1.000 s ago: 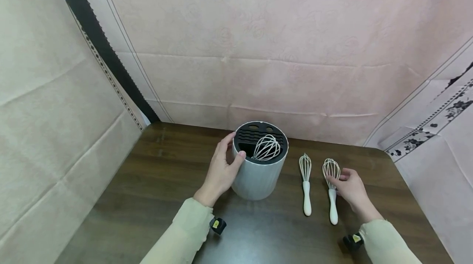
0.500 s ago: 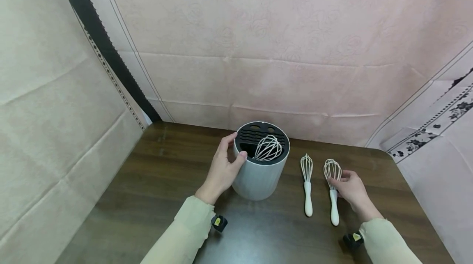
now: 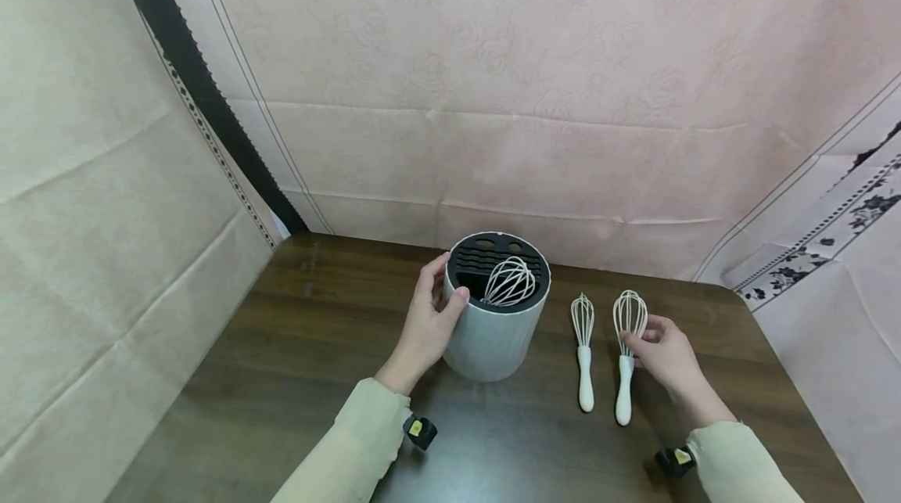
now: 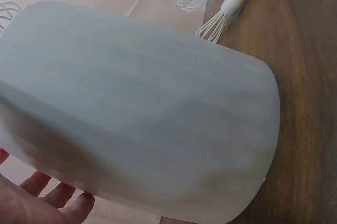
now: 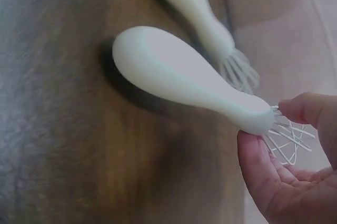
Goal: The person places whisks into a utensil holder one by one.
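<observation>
A pale grey cylindrical utensil holder (image 3: pixel 487 346) with a black slotted top stands at the table's back middle. My left hand (image 3: pixel 425 323) grips its upper left side, thumb on the front and fingers around the side. The wire head of one whisk (image 3: pixel 510 282) pokes out of its large opening. Over to the right, my right hand (image 3: pixel 665 358) pinches a white-handled whisk (image 3: pixel 624 389) by its wires just above the handle. In the right wrist view that whisk's handle (image 5: pixel 168 71) points away, over its shadow. A second, slimmer whisk (image 3: pixel 585 378) lies between the holder and that hand.
The brown wooden table (image 3: pixel 296 393) carries all of this. Behind it hangs a creased pink cloth (image 3: pixel 493 96), with a pale cloth (image 3: pixel 105 253) at the left and another (image 3: pixel 845 307) at the right.
My right hand has taken the whisk up slightly and its handle end has swung left, towards the slimmer whisk. The left hand stays on the holder.
</observation>
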The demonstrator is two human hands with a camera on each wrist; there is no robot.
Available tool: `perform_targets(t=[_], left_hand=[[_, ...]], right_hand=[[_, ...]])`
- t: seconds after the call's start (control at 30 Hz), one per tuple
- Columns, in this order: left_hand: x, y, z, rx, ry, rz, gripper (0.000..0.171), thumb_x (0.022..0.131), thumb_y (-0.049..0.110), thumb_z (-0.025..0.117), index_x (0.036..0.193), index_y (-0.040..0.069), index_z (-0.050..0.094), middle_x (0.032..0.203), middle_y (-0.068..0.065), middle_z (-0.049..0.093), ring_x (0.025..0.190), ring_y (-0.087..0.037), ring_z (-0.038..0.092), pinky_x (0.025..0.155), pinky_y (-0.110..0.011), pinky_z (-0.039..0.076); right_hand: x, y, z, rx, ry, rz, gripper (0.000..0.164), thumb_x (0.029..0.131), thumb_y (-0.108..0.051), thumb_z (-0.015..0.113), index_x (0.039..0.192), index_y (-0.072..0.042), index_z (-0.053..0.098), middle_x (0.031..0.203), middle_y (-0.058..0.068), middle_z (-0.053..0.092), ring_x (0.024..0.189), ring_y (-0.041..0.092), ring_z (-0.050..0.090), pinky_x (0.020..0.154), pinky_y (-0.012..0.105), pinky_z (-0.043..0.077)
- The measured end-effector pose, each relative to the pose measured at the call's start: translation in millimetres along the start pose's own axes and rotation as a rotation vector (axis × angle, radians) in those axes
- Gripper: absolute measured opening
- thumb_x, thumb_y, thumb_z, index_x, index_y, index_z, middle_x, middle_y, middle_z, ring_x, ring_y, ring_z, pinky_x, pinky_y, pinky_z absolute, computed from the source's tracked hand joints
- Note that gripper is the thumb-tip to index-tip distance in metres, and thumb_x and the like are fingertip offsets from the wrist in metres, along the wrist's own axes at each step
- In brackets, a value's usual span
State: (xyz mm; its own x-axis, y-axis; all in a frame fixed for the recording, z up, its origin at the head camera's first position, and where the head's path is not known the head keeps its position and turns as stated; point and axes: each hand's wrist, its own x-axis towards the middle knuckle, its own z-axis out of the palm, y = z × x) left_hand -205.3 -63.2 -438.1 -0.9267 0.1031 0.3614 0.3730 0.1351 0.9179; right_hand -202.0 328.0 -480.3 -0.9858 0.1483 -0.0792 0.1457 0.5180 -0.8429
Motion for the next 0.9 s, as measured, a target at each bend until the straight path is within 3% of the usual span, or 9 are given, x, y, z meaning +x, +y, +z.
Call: perform_targets(t=[0.3,0.53,0.63,0.77,0.9], left_hand=[[1.5,-7.1,-3.9,0.210,0.000,0.076,0.060,0.098,0.047,0.049,0.149,0.028,0.027,0.148,0.002,0.036,0.127,-0.018,0.043,0.103,-0.041,0.040],[1.9,-7.3,-3.1,0.179,0.005,0.069,0.059,0.098,0.046,0.050,0.149,0.029,0.027,0.143,0.000,0.039,0.125,-0.020,0.046,0.103,-0.039,0.040],[1.5,-6.6,-2.2,0.167,0.008,0.058,0.058,0.098,0.046,0.050,0.149,0.029,0.027,0.142,0.000,0.039,0.125,-0.021,0.046,0.102,-0.040,0.041],[1.3,-5.7,-1.3,0.154,0.008,0.054,0.058,0.098,0.045,0.050,0.149,0.030,0.027,0.141,-0.001,0.039,0.125,-0.022,0.046,0.102,-0.041,0.041],[1.0,-5.6,-0.9,0.152,0.012,0.061,0.057,0.098,0.044,0.050,0.149,0.029,0.028,0.141,0.000,0.039,0.124,-0.021,0.046,0.102,-0.042,0.041]], right_hand=[[-7.5,-26.1,-7.3,0.083,0.023,-0.089,0.076,0.092,-0.029,0.067,0.143,0.009,0.025,0.119,0.028,0.052,0.086,0.012,0.064,0.070,0.034,0.057],[-13.9,-52.0,-8.8,0.252,0.043,-0.163,0.075,0.092,-0.023,0.067,0.143,0.008,0.022,0.111,0.011,0.057,0.085,0.007,0.065,0.071,0.030,0.057],[-18.8,-69.6,-10.3,0.396,0.077,-0.197,0.071,0.090,-0.015,0.069,0.142,0.005,0.024,0.104,0.003,0.061,0.084,0.009,0.066,0.069,0.028,0.057],[-25.3,-90.9,-13.2,0.572,0.114,-0.272,0.063,0.089,-0.005,0.068,0.137,-0.002,0.029,0.104,0.006,0.061,0.083,0.012,0.066,0.068,0.026,0.056],[-30.8,-103.7,-15.5,0.627,0.120,-0.323,0.061,0.090,-0.004,0.067,0.138,-0.004,0.030,0.107,0.009,0.059,0.085,0.012,0.067,0.068,0.025,0.056]])
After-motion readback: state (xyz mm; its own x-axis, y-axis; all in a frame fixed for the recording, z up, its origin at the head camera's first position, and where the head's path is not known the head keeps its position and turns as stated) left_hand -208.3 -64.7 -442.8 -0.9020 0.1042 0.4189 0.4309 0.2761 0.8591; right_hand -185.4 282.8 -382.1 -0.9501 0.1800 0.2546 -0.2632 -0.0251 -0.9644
